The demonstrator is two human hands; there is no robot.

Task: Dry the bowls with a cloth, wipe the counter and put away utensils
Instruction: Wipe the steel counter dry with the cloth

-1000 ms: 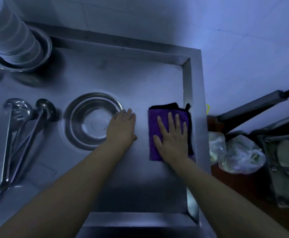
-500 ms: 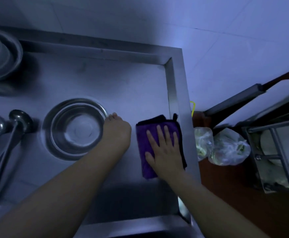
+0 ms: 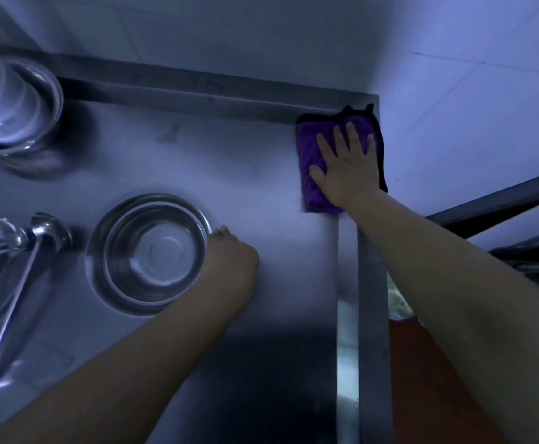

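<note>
The right hand [image 3: 346, 168] lies flat on the folded purple cloth [image 3: 309, 161], fingers straight and spread, palm pressing it down onto the steel worktop [image 3: 229, 161] in the far right corner, where the raised back edge meets the right rim; the folded pad under a flat palm spreads pressure evenly, which suits wiping, so the counter-wiping step looks to be in hand; this grip is open, clamped on nothing, only pressing the cloth; the left hand [image 3: 232, 254] rests on the worktop just beside the steel bowl [image 3: 152, 251], its fingertips at or against the bowl's right rim, though whether they truly touch the rim I cannot tell for sure; the fingers are folded away from the camera, so how far that grip is curled is not clear, and it seems to brace the body or steady the bowl while the other arm reaches far; the bowl stands upright, mouth up, well apart from the cloth; the ladles [image 3: 11, 251] lie at the left edge, handles running toward the near side, not yet put away; a stack of bowls [image 3: 5, 100] stands at the far left, seated in a wider steel bowl, blurred
</note>
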